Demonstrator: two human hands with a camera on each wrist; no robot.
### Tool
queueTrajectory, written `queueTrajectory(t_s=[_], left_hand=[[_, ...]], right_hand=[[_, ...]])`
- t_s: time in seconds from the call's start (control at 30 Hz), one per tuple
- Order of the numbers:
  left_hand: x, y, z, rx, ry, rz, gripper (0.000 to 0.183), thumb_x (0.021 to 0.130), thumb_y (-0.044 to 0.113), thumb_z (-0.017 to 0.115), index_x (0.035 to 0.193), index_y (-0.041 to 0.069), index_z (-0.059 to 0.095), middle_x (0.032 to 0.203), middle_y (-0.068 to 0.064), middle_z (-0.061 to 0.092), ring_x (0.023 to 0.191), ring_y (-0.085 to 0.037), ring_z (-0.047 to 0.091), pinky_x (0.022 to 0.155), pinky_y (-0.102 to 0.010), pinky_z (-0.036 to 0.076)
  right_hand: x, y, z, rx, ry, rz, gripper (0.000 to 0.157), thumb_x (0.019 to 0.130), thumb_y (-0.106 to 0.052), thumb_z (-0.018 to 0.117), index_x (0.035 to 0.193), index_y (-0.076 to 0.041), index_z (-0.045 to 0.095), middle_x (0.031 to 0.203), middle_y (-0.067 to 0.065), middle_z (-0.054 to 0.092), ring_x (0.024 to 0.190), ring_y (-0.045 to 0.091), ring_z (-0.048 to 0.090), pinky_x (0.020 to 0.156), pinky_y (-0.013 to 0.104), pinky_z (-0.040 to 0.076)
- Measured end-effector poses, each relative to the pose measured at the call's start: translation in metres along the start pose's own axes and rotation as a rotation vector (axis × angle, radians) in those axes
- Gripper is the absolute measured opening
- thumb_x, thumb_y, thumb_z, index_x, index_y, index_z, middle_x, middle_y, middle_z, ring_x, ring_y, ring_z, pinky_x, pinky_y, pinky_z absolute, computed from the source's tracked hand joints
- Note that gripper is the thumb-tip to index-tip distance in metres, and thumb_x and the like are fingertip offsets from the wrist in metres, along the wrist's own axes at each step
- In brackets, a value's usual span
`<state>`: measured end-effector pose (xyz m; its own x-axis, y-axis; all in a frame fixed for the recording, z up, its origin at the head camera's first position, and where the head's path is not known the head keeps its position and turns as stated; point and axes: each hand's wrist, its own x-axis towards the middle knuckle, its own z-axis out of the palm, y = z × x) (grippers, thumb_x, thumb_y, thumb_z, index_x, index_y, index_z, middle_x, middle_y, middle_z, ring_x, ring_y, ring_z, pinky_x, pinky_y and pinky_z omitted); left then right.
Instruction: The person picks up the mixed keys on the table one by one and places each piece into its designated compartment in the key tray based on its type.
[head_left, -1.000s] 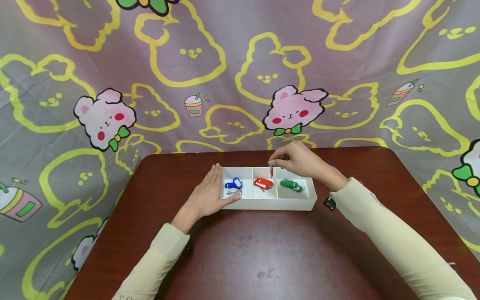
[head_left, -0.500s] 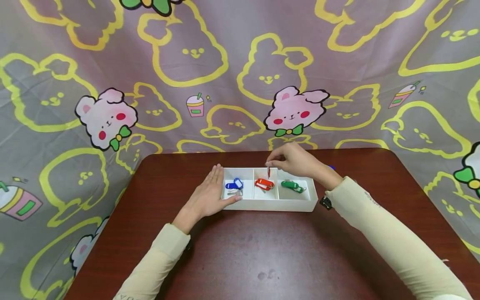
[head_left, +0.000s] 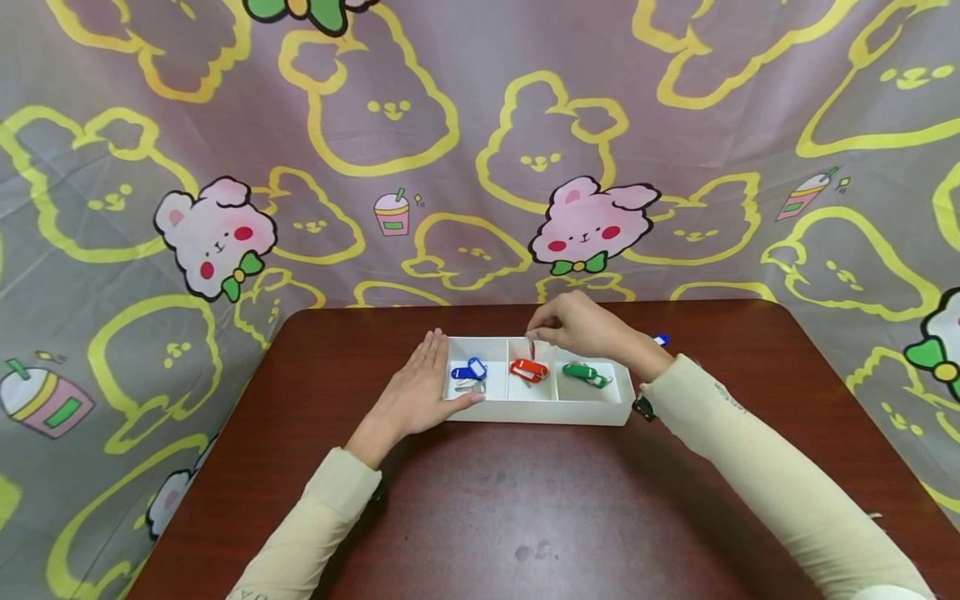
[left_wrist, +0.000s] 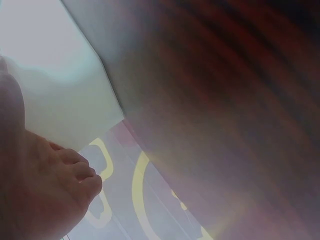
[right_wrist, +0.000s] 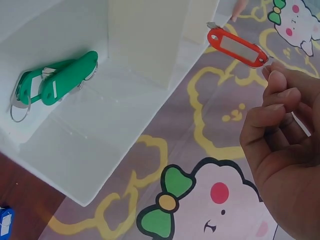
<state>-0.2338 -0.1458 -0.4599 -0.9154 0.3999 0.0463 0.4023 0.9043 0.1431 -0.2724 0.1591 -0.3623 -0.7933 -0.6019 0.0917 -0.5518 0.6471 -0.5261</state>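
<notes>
A white box (head_left: 536, 412) with three compartments stands on the table. My left hand (head_left: 415, 389) lies along its left end, fingers extended and the thumb over the front rim. Blue key tags (head_left: 476, 368) with keys sit in the left compartment, red key tags (head_left: 528, 371) in the middle, green key tags (head_left: 581, 372) in the right one. Above the back of the middle compartment, my right hand (head_left: 588, 327) pinches the ring end of another red key tag (right_wrist: 237, 47), which hangs down. The right wrist view shows its pale label window and fingertips at one end.
Behind the right wrist, another blue key tag (head_left: 662, 340) lies on the dark red-brown table (head_left: 480, 508), past the box's right end. A patterned curtain (head_left: 465, 125) closes off the back and both sides.
My right hand has shifted slightly left and down, bringing the hanging red key tag lower over the middle compartment. The left hand stays at the box's left end.
</notes>
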Motion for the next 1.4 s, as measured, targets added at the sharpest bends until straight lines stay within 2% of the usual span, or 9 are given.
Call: queueTrajectory(t_s=[0.23,0.47,0.73,0.93,1.23,1.4], left_hand=[[-0.001,0.0,-0.002,-0.005,-0.009,-0.005,0.123,0.092,0.088,0.042,0.166,-0.005,0.011,0.176,-0.023,0.008,0.166,-0.035,0.009,0.135,-0.044,0.018],[-0.001,0.001,-0.002,-0.008,0.0,-0.003,0.122,0.092,0.087,0.044,0.166,-0.006,0.013,0.176,-0.024,0.011,0.166,-0.036,0.012,0.135,-0.044,0.019],[-0.001,0.002,-0.003,0.0,-0.001,0.0,0.122,0.092,0.087,0.044,0.166,-0.005,0.011,0.176,-0.025,0.012,0.166,-0.037,0.012,0.135,-0.044,0.019],[-0.001,0.001,-0.001,-0.009,-0.009,-0.004,0.124,0.091,0.089,0.041,0.166,-0.005,0.01,0.176,-0.025,0.01,0.166,-0.036,0.011,0.135,-0.044,0.018],[0.0,0.002,-0.001,-0.008,-0.005,-0.003,0.124,0.091,0.089,0.041,0.166,-0.005,0.012,0.175,-0.025,0.013,0.166,-0.037,0.013,0.135,-0.045,0.02],[0.0,0.0,0.0,-0.005,0.004,0.0,0.124,0.091,0.089,0.041,0.165,-0.006,0.014,0.175,-0.026,0.014,0.166,-0.037,0.014,0.134,-0.045,0.021]], right_hand=[[0.006,0.0,0.006,-0.003,-0.017,-0.027,0.012,0.101,-0.013,0.071,0.099,-0.014,0.083,0.088,-0.002,0.078,0.07,0.011,0.058,0.062,0.026,0.049],[0.011,-0.001,0.013,-0.02,-0.047,-0.057,0.011,0.1,-0.011,0.072,0.101,-0.006,0.083,0.088,0.0,0.079,0.07,0.009,0.059,0.064,0.025,0.051],[0.016,0.006,0.024,-0.019,-0.06,-0.05,0.013,0.1,-0.01,0.071,0.098,-0.008,0.083,0.087,0.004,0.079,0.063,0.007,0.054,0.058,0.023,0.045],[0.02,0.009,0.032,-0.021,-0.068,-0.055,0.012,0.099,-0.012,0.073,0.097,-0.007,0.084,0.082,0.01,0.077,0.065,0.008,0.053,0.062,0.024,0.044],[0.013,0.01,0.031,-0.006,-0.037,-0.014,0.009,0.096,-0.015,0.076,0.094,-0.009,0.083,0.072,-0.002,0.07,0.065,0.008,0.053,0.062,0.025,0.045],[0.008,0.012,0.024,0.018,-0.029,0.019,0.007,0.096,-0.016,0.077,0.096,-0.012,0.082,0.083,0.004,0.078,0.065,0.011,0.055,0.062,0.026,0.047]])
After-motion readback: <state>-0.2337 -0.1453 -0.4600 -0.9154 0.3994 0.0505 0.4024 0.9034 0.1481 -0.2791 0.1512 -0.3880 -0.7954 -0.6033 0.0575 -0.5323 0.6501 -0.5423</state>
